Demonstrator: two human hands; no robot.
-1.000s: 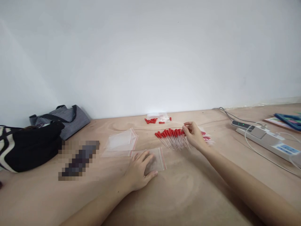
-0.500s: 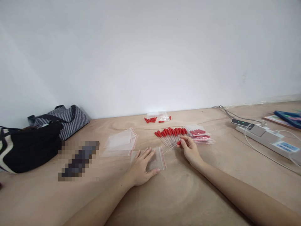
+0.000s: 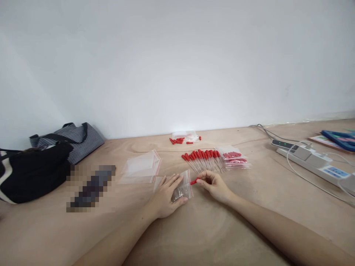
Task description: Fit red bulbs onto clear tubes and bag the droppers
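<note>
My left hand (image 3: 169,197) lies flat with spread fingers, holding down a clear zip-lock bag (image 3: 185,193) on the table. At the bag's red-striped mouth, my right hand (image 3: 215,186) pinches a dropper by its red rubber bulb (image 3: 193,181). The dropper's tube seems to reach into the bag, though its far end is hard to make out. Just beyond my right hand, several glass droppers with red bulbs (image 3: 203,155) lie fanned side by side. Filled bags of droppers (image 3: 235,161) rest to their right.
Flat zip-lock bags (image 3: 141,166) lie left of centre. Loose red bulbs (image 3: 177,141) sit near the wall beside a clear bag (image 3: 184,135). A power strip (image 3: 313,162) with cables is on the right. A black bag (image 3: 36,173) and a striped bag (image 3: 85,144) stand left.
My right hand has moved left and nearer, bringing the dropper's bulb up to the bag's mouth. The left hand stays in place on the bag.
</note>
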